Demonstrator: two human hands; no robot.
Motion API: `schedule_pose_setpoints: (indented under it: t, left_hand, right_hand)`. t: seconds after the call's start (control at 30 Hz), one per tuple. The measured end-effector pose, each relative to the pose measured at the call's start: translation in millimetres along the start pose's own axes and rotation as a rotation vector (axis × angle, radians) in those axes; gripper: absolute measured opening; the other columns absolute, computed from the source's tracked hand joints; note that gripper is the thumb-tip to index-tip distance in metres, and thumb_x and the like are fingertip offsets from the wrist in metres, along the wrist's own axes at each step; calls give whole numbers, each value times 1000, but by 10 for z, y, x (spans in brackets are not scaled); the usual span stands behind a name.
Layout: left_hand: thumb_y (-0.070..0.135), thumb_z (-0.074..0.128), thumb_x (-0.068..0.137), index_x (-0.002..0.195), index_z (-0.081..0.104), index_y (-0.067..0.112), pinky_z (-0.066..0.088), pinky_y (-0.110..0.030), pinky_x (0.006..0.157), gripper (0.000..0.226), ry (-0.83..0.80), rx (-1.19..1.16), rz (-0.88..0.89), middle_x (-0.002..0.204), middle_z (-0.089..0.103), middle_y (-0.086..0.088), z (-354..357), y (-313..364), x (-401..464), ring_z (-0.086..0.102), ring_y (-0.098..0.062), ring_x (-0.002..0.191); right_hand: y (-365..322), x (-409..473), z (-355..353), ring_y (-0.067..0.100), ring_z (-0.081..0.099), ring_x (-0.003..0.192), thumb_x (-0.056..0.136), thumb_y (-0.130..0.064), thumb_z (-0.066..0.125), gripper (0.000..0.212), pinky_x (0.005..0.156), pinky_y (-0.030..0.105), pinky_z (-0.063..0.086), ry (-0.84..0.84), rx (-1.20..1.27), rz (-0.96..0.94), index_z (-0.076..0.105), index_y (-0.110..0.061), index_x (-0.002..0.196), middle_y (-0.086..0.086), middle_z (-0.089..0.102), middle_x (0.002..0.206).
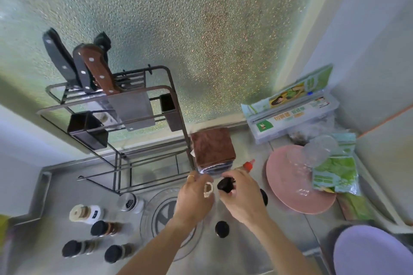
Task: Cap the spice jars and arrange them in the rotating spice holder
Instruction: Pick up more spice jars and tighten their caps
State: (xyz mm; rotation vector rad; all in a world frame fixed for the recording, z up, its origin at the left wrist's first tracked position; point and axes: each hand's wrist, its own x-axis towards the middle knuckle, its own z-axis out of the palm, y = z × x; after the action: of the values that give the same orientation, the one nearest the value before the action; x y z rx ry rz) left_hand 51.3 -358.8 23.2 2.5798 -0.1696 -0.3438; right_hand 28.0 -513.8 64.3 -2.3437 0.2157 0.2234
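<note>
Here I am mid-capping, above the clear round holder (156,207). My left hand (193,194) curls around an open jar (208,189), mouth tipped toward my right hand (240,194), whose fingers pinch a black cap (226,185) just beside it. Next, I judge, the cap must be lined up and twisted on. More jars (105,229) stand left of the holder; a loose cap (222,229) lies right of it.

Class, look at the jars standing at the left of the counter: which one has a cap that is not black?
The white spice jar, farthest left, with a cream cap; the three dark-capped jars below it have black ones.
</note>
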Motion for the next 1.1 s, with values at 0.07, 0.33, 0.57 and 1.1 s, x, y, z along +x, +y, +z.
schedule_pose_setpoints:
  t: [0.07,0.33,0.57,1.1]
  left_hand:
    - [25,73,80,109,64,33,41,-19,73,31,21,-75,22,111,51,9,-214,115,-144,63,-16,93]
    - [53,66,68,115,65,27,55,-28,78,54,200,-239,267,103,63,13,-1025,489,-772,64,-7,88]
    - [46,68,75,112,61,26,58,-31,73,43,287,-326,420,90,71,16,-1332,517,-1163,67,-2,80]
    - [28,78,68,104,64,26,59,-18,70,39,390,-379,429,89,76,20,-1339,240,-1574,70,9,78]
  right_hand:
    - [-160,-144,-163,11,65,98,80,-39,77,36,90,31,56,40,19,-33,63,-32,112,-7,65,109]
    - [-779,-725,-639,-7,63,96,72,-22,85,49,87,18,54,181,124,-233,65,-36,115,-26,66,105]
    - [-1114,-969,-925,-1,63,104,78,-19,81,46,92,27,56,44,-32,-389,65,-39,116,-22,64,110]
    - [-1439,-1263,-954,2,65,89,74,-38,81,35,85,30,57,-145,-274,-401,65,-36,105,-17,67,99]
